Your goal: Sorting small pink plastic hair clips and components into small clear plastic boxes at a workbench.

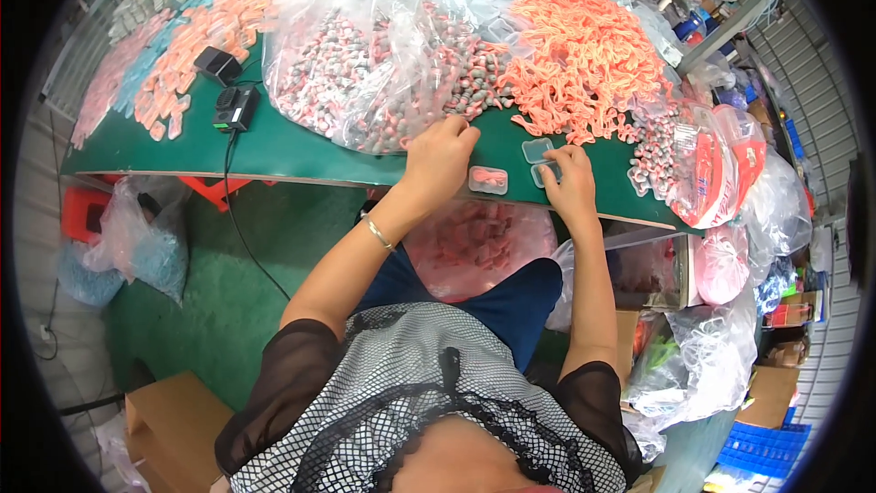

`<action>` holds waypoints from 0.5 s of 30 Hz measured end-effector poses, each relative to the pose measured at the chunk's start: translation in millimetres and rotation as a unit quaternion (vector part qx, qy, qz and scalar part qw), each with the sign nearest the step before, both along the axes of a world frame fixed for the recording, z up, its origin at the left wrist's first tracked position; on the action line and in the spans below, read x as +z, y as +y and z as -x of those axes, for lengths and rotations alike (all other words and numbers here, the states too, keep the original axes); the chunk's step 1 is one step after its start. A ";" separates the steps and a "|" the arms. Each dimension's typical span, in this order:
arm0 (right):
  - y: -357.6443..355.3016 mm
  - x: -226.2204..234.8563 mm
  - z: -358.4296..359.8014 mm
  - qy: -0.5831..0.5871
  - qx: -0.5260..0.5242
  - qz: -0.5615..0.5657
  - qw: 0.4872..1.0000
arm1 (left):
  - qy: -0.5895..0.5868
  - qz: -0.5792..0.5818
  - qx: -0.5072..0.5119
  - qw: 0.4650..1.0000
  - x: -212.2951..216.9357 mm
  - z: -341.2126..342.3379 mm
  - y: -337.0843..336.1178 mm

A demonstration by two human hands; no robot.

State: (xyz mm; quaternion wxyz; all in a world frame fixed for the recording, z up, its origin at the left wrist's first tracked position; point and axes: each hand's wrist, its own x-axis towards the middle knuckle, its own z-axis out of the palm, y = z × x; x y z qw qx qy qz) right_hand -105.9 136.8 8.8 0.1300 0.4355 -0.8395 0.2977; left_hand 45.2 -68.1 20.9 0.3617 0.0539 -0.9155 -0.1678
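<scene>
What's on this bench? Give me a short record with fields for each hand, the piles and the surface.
left hand: reaches into the heap of small grey-and-pink pieces spilling from a clear plastic bag
right hand: rests on a small clear plastic case
between hands: small clear case holding pink cord
pile: orange-pink cords
surface: green table

A long green worktable (301, 151) stands over a green floor (228, 310), with perhaps metal shelving (730, 0) behind.
</scene>
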 end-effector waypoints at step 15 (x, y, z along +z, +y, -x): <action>-1.1 -3.8 -5.7 0.004 -0.021 0.086 0.996 | -0.056 0.086 0.021 0.995 -4.2 23.4 -7.4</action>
